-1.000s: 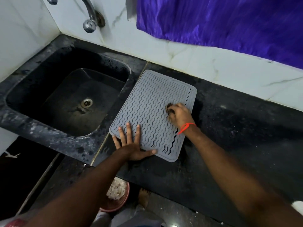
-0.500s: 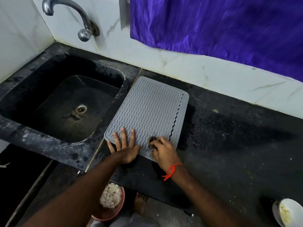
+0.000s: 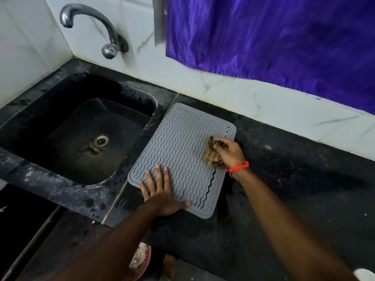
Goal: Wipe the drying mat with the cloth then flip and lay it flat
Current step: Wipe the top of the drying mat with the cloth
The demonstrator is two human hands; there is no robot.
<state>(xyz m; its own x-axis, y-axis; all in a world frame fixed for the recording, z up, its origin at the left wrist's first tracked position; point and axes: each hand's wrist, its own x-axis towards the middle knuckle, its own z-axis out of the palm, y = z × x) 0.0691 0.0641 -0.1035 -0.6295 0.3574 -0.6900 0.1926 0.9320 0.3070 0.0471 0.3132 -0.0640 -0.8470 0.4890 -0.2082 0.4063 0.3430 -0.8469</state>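
A grey ridged drying mat (image 3: 178,147) lies flat on the black counter (image 3: 284,189), just right of the sink. My left hand (image 3: 160,191) presses its near left corner with fingers spread and straight. My right hand (image 3: 231,153), with a red thread at the wrist, grips a crumpled brown cloth (image 3: 212,155) against the mat's right side, near the far right corner.
A black stone sink (image 3: 85,134) with a drain lies to the left, under a chrome tap (image 3: 89,27). A purple curtain (image 3: 274,41) hangs over the white tiled wall behind. A pink bowl (image 3: 142,262) sits below the counter edge; a white dish (image 3: 365,274) shows at bottom right.
My right hand has swept the cloth from the mat's near edge back up its right side toward the far corner. My left hand stays pressed on the near left corner.
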